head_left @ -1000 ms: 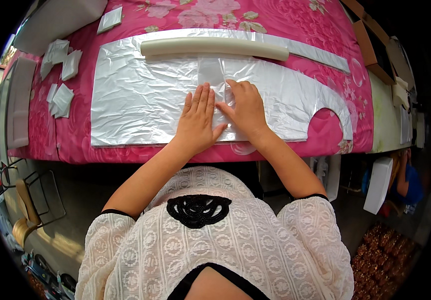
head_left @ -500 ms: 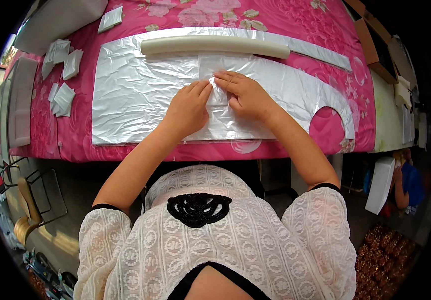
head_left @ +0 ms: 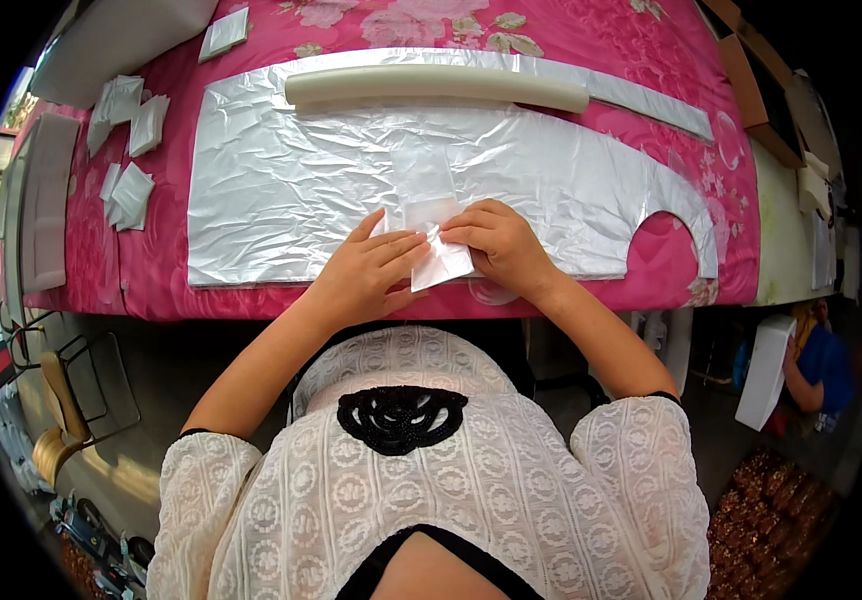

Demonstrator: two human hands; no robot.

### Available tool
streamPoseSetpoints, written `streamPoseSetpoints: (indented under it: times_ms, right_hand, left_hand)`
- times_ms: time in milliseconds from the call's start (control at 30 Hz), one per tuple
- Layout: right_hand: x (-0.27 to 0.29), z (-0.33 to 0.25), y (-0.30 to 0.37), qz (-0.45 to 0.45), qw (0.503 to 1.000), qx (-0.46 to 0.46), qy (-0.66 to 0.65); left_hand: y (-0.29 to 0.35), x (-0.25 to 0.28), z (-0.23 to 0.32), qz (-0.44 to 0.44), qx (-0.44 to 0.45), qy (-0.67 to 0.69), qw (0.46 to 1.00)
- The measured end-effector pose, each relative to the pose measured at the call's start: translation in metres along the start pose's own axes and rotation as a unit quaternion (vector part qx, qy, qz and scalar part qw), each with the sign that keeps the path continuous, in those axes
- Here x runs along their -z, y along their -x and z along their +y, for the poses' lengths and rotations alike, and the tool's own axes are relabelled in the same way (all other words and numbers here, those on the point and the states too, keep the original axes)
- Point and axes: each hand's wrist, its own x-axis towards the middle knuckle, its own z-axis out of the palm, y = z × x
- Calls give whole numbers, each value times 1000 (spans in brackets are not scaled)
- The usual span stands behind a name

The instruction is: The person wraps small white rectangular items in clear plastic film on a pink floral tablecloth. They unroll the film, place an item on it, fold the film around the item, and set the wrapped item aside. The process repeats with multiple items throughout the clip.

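A narrow folded strip of thin white plastic film (head_left: 443, 266) lies near the table's front edge, its lower end jutting toward me. My left hand (head_left: 369, 267) grips its left side, fingertips on the fold, one finger raised apart. At its upper right side, the fingers of my right hand (head_left: 496, 245) pinch the strip; the thumb is mostly hidden. Beneath both hands spreads a stack of wrinkled, shiny white plastic sheets (head_left: 271, 190), with a round cutout at the right. Across the far part of the stack lies a long cream roll (head_left: 436, 86).
A pink floral cloth (head_left: 631, 70) covers the table. Small folded white packets (head_left: 131, 197) sit at the left, another packet (head_left: 223, 35) farther back. An open cardboard box (head_left: 763, 100) stands at the right. Beyond the table's left front is a chair (head_left: 63, 400); another person (head_left: 816, 365) is at lower right.
Both hands have moved toward me from the middle of the sheets to the front edge. The film between them is now a narrow folded strip with its end lifted out.
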Motion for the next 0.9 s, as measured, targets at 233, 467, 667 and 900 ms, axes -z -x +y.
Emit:
streamPoseSetpoints:
  times_ms: [233, 467, 667, 900]
  right_hand:
    - [0, 0, -2, 5, 1000, -17, -13]
    - [-1, -9, 3, 43, 999, -16, 19]
    - [-3, -5, 9, 41, 997, 17, 59]
    - [-3, -6, 8, 38, 996, 36, 74]
  left_hand:
    - [9, -11, -3, 68, 7, -45, 997]
    - [-3, -16, -9, 99, -18, -9, 995]
    - [-5, -14, -5, 108, -29, -47, 993]
    - [-1, -18, -6, 103, -17, -73, 992]
